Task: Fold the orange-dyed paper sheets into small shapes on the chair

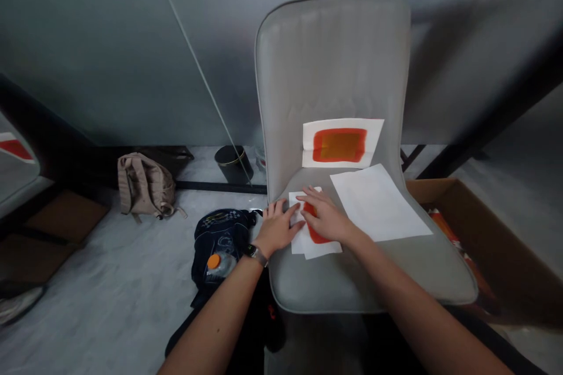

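A folded white sheet with an orange-red patch [317, 242] lies on the seat of a grey padded chair [352, 281]. My left hand [278, 226], a watch on its wrist, lies flat on the sheet's left edge with fingers stretched out. Across the middle of the same sheet my right hand [324, 215] presses flat, fingers spread. A second sheet with an orange rectangle [341, 142] leans against the chair back. A plain white sheet [379, 203] lies on the seat to the right of my hands.
On the pale floor to the left are a dark blue backpack with an orange-capped bottle [220, 244], a beige backpack [143, 184] and a black round bin [233, 163]. An open cardboard box [488, 234] stands right of the chair. A grey wall is behind.
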Demonstrator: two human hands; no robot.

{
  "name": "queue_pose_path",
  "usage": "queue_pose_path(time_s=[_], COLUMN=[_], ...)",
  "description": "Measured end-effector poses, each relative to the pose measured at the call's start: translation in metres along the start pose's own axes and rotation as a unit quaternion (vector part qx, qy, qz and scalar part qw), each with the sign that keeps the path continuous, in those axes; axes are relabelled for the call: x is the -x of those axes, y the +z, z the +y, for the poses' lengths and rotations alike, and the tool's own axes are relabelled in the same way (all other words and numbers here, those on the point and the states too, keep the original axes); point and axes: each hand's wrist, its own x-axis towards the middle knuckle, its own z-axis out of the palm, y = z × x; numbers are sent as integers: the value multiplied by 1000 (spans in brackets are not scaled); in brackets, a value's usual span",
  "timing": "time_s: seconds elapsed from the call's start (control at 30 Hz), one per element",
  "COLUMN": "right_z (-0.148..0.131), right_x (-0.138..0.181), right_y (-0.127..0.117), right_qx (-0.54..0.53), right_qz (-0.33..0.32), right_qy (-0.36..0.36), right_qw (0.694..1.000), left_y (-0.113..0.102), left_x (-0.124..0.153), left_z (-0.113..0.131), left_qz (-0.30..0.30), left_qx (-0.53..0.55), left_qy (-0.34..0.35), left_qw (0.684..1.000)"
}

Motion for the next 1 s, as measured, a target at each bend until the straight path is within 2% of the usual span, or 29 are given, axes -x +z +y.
queue_pose_path(time_s=[0.13, 0.3, 0.57, 1.0], right_z=[18, 33, 34, 25], right_x=[12, 17, 12, 7], right_y=[-16, -6, 15, 22], right_qx=[77, 110, 124, 118], right_qz=[-62, -93, -67, -72], right_qy=[-31, -14, 25, 48], right_qw=[995, 989, 990, 989], left_y=[-2, -4, -7, -4], left_x=[0, 1, 0, -2], left_z=[1, 3, 0, -6], left_qz=[-3, -9, -14, -18], left_qx=[6, 7, 25, -6], left_qy=[0, 2, -2, 10], left_qw=[1000, 1000, 1000, 1000])
